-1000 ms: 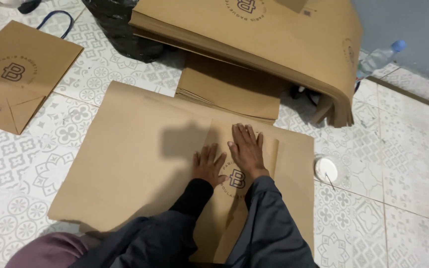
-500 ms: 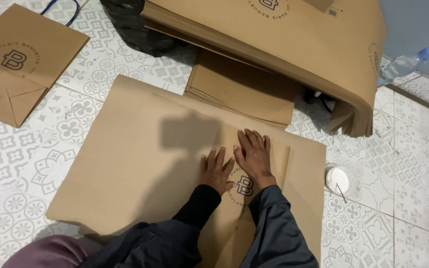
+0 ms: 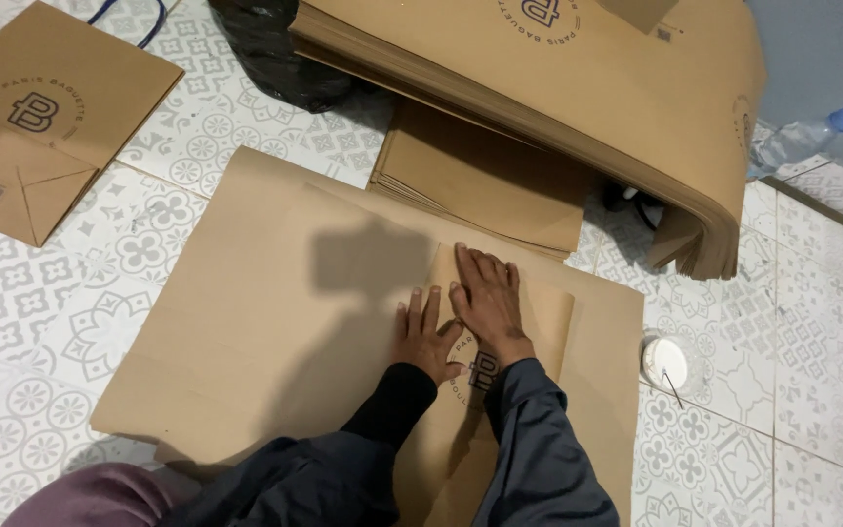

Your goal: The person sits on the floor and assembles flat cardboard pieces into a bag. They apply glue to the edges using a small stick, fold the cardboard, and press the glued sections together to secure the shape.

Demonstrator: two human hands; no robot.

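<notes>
Pressing flat on a folded brown paper bag (image 3: 500,332), both hands lie palm down with nothing clamped in them. The left hand (image 3: 425,337) has its fingers straight and slightly apart, the right hand (image 3: 485,298) has its fingers straight and nearly together, and the two touch at the thumbs' side. The bag lies on a large brown paper sheet (image 3: 275,322), near that sheet's far right corner, with its round printed mark partly covered by the wrists. Dark sleeves run down from the hands to the lower edge of the view.

The sheet is spread on a patterned white tiled floor (image 3: 70,322). Just beyond the sheet's far edge sits a flat stack of brown paper (image 3: 485,176), and above that a thick pile of printed paper sheets (image 3: 578,68) droops over at its right end. A black plastic bag (image 3: 275,54) lies at the pile's left end. A finished paper bag (image 3: 41,117) rests flat toward the floor's far left corner. Just off the sheet's right edge stands a small white round container (image 3: 667,361), and a clear plastic bottle with a blue cap (image 3: 802,137) lies by the far right wall.
</notes>
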